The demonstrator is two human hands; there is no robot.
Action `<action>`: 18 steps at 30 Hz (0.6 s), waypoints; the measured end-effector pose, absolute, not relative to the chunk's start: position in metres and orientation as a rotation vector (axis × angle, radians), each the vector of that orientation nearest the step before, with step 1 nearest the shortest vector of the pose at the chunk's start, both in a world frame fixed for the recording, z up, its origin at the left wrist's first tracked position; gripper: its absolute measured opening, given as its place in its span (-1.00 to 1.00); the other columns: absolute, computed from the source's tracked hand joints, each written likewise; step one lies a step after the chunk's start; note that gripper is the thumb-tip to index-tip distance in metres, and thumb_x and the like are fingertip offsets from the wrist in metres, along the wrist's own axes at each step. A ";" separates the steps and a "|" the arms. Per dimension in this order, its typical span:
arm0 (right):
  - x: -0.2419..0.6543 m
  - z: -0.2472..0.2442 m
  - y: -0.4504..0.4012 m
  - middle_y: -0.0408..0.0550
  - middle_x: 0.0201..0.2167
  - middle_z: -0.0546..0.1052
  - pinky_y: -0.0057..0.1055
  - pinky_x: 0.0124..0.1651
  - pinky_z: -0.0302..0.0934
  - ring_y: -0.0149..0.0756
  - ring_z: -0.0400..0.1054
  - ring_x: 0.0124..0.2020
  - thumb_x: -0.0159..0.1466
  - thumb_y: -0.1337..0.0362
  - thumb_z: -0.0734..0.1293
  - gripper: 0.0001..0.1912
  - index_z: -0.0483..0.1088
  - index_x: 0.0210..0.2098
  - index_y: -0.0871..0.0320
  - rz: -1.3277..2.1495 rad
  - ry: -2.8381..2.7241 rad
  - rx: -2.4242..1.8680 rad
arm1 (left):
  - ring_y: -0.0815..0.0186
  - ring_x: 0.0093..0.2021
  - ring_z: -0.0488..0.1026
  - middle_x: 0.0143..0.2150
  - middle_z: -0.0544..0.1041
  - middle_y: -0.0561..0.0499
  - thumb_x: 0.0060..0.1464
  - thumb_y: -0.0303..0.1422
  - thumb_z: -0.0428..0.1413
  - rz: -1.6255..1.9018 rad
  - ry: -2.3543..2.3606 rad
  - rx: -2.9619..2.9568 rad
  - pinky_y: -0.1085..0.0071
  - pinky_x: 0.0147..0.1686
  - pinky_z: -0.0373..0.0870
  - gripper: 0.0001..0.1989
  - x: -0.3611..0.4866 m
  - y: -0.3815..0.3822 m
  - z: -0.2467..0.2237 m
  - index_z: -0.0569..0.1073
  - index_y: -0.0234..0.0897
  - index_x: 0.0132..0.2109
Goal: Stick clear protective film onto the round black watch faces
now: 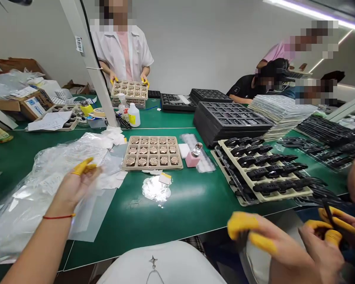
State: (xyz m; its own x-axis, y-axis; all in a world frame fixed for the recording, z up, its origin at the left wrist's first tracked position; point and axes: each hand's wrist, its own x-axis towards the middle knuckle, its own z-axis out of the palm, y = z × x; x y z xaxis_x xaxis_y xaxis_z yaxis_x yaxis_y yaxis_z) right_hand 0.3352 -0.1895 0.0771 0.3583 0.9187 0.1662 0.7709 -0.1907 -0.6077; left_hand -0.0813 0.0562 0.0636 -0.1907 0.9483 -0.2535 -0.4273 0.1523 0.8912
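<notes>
My left hand (80, 182), with yellow finger cots and a red string at the wrist, hovers over a heap of clear plastic bags (59, 165). Its fingers are loosely bent and apart, and nothing shows in them. At the lower right, my right hand (268, 238) is blurred, its yellow-capped fingers curled round something dark that I cannot make out. A beige tray (153, 169) with rows of rose-gold watch cases (154, 150) lies in front of me. Beside it stand a pink pump bottle (193, 158) and a white pad (184, 150). Nearer lies a shiny clear film (156, 189) with a small card (165, 178).
On the right, tilted beige trays hold black-strapped watches (266, 171). Behind them rise black trays (225, 126) and a pale stack (279, 114). A co-worker's hands (328, 236) work close to my right hand. Another person (126, 55) holds a tray across the table; a post (90, 59) stands left.
</notes>
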 end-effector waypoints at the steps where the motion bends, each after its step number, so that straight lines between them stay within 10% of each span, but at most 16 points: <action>1: 0.338 0.080 -0.171 -0.05 -0.22 0.47 -0.35 -0.20 0.33 -0.33 0.37 -0.26 0.32 0.13 0.18 -0.76 0.40 -0.16 0.08 0.361 -1.500 -1.979 | 0.35 -0.39 0.56 -0.46 0.58 0.02 0.18 -0.51 -0.09 1.355 1.144 0.688 0.44 -0.28 0.55 -0.74 -0.065 0.056 0.058 0.49 -0.24 -0.18; 18: 0.310 0.030 0.075 0.03 -0.28 0.38 -0.38 -0.19 0.20 -0.29 0.39 -0.25 0.24 0.21 0.25 -0.72 0.34 -0.33 0.39 0.430 -1.909 -2.173 | 0.21 -0.17 0.52 -0.25 0.59 -0.09 0.02 -0.21 0.16 0.670 0.993 1.018 0.35 -0.15 0.38 -0.65 0.056 0.040 -0.003 0.43 -0.16 -0.03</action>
State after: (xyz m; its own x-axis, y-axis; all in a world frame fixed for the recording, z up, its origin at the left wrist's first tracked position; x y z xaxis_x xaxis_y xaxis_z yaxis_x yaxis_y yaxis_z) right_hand 0.3103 0.0747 0.0300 0.1148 0.9905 -0.0751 0.9272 -0.1340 -0.3498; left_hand 0.0561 0.0397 -0.0025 0.4189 0.8355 -0.3555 -0.0170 0.3987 0.9169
